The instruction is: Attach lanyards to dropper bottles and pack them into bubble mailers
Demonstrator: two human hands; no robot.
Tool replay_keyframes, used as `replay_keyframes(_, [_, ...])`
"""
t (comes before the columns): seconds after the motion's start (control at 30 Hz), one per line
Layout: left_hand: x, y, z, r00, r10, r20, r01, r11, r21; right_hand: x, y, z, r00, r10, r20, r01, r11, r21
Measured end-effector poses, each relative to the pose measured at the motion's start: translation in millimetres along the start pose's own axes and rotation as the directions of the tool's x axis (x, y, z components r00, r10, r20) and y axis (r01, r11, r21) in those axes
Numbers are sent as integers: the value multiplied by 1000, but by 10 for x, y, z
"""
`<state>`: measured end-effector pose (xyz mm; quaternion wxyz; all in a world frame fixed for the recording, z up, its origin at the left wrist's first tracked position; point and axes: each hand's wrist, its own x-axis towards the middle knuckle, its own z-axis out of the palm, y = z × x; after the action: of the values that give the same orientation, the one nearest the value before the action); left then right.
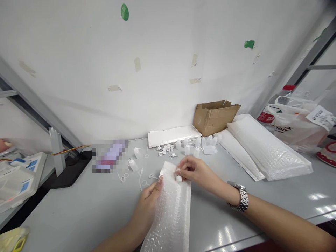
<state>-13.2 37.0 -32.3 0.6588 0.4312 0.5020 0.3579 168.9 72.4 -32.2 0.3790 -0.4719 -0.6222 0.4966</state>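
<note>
A white bubble mailer [172, 213] slants up from the bottom edge, its mouth pointing toward the wall. My left hand [148, 201] grips its left edge, thumb on the front and the other fingers behind. At the mailer's mouth, my right hand [193, 171] is closed, its fingertips pinching a small white bottle [179, 179] that is mostly hidden by fingers and mailer. Beyond the hands lie several white caps with needle tips [165, 149]. Several small translucent squeeze bottles [196, 151] are on the grey table [78, 213], some upright, some lying.
Thin white looped strips [123, 178] lie left of the mailer. An open cardboard box [216, 117] and flat white mailers [174, 135] are against the wall. More bubble mailers [273, 150] are stacked on the right, beside a plastic bag [296, 122]. A black stand base [73, 171] is on the left.
</note>
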Motion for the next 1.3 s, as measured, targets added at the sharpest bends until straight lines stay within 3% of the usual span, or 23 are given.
replay_keyframes(0.23, [16,-1,-26,999,-43,-6,43,999,10,-72,-112,-32,965,-85,248,157,945,-287])
replay_keyframes(0.27, [21,-3,-31,999,-41,-19,41,999,17,-75,-134,-61,967,-132,218,200,923,-328])
replay_keyframes(0.33, [29,1,-42,997,-32,-68,35,999,36,-61,-172,-151,950,-308,41,292,839,-459])
replay_keyframes(0.43, [25,15,-48,987,-44,-155,54,997,58,18,-169,-350,786,-553,-276,242,686,-686])
replay_keyframes(0.47, [20,20,-47,984,-56,-170,67,996,62,57,-145,-419,751,-567,-337,175,664,-727])
replay_keyframes(0.5, [15,24,-45,982,-66,-178,79,995,66,98,-112,-484,745,-552,-375,110,655,-747])
replay_keyframes(0.57, [4,27,-38,980,-83,-181,97,993,69,172,-34,-588,779,-491,-389,28,648,-761])
replay_keyframes(0.67, [-2,28,-30,978,-77,-193,91,993,70,216,18,-666,837,-438,-328,32,638,-770])
replay_keyframes(0.77, [2,24,-23,982,-60,-180,72,995,63,144,-82,-641,808,-482,-338,107,685,-721])
replay_keyframes(0.87, [4,4,-11,993,-72,-92,77,996,52,18,-230,-507,762,-506,-403,259,810,-526])
replay_keyframes(1.07, [13,-58,3,998,-35,56,33,999,30,-117,-246,-132,853,-471,-225,372,851,-370])
replay_keyframes(1.2, [24,-63,-6,998,-33,49,32,999,26,-104,-206,-58,901,-373,-221,311,911,-271])
replay_keyframes(1.3, [16,-65,0,997,-35,65,34,999,13,-42,-198,-98,968,-137,-211,121,989,-91])
